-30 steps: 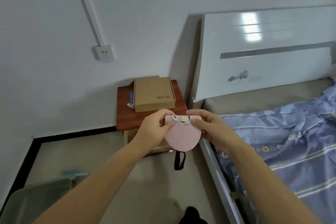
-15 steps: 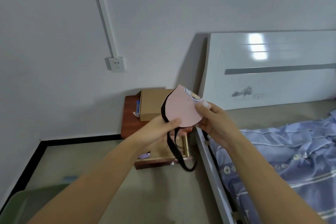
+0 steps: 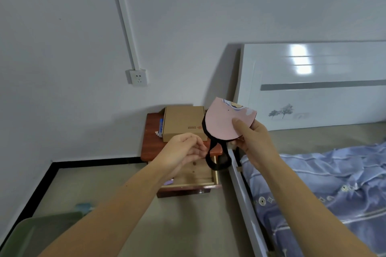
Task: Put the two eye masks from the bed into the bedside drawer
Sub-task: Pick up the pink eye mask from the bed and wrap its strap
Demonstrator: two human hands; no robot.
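Nearest, both forearms reach in from the bottom edge toward the open drawer point(image 3: 194, 175) of the bedside table point(image 3: 150, 142), which sits pulled out toward the viewer beside the bed frame point(image 3: 242, 194). The left hand point(image 3: 183, 150) is loosely curled, its fingertips at the black elastic strap point(image 3: 217, 162); whether it really pinches the strap or only touches it cannot be told. The right hand point(image 3: 254, 140) holds the pink eye mask point(image 3: 223, 121), folded in half, with the thumb pressed on its face and the fingers behind, above the far right corner of the drawer. The mask looks light and soft: it keeps its fold only because it is pinched, and the strap droops in a slack loop below it. A grip on the padded body should control it best; held by the strap alone it would likely swing and unfold, and the loop could catch on the drawer edge. A bit of pale purple point(image 3: 168, 181) shows in the drawer under the left wrist, perhaps the other mask, but it is too hidden to say. Farther back a cardboard box point(image 3: 183, 123) lies on the table top, with the white headboard point(image 3: 313, 85) to the right.
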